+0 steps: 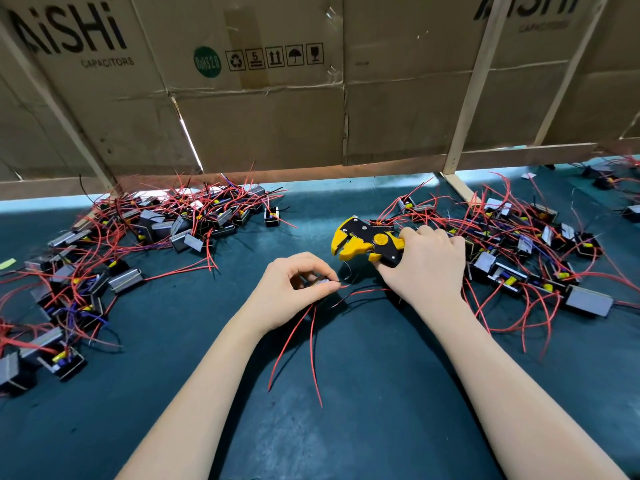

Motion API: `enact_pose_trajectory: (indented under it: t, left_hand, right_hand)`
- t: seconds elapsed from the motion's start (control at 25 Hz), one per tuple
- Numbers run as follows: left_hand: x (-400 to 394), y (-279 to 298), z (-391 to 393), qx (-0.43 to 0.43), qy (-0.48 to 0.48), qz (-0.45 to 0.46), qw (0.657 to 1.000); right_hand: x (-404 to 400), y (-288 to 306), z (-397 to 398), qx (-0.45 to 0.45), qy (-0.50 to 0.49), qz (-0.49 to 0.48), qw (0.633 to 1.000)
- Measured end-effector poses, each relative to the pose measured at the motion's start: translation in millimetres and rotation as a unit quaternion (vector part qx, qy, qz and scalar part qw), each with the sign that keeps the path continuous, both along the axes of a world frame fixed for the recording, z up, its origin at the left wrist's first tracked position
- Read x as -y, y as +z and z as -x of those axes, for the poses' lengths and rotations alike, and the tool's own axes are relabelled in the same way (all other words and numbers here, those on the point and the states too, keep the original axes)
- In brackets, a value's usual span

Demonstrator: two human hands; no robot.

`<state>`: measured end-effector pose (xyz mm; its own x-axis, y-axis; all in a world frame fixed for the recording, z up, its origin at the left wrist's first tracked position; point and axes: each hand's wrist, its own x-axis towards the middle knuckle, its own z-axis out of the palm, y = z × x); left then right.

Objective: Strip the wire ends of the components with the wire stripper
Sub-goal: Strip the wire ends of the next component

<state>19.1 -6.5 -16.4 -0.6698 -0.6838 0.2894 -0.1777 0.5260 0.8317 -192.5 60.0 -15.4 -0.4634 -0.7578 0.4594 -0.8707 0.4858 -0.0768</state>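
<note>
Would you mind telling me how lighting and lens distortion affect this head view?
Head view: wide-angle bending bows the cardboard wall; bright light leaks under it, the green mat darkens nearby; the wire stripper stays sharp.

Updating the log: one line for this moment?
left hand pinches component | right hand grips wire stripper | stripper mouth open, no wire in it

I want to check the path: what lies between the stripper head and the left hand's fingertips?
Head view: between the stripper head and the left hand lies bare mat, crossed only by a thin dark wire.
</note>
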Motion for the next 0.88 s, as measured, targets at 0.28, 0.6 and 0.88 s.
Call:
enact_pose_trajectory:
  t: [0.28, 0.6, 0.88]
  left_hand:
    - [-1.6, 2.1, 2.5, -0.049, 0.074, 0.014, 0.996]
    - [-1.6, 3.5, 3.7, -0.104, 0.111, 0.056, 0.987]
    - [-4.3, -3.4, 6.1, 0.005, 0.064, 0.088, 0.994]
  right_hand:
    - [-1.2, 1.4, -0.8, -0.017, 0.016, -0.007, 1.0]
    - [-1.1, 1.2, 0.4, -0.024, 0.016, -0.023, 0.999]
    - [-1.3, 1.0, 1.1, -0.015, 0.023, -0.013, 1.0]
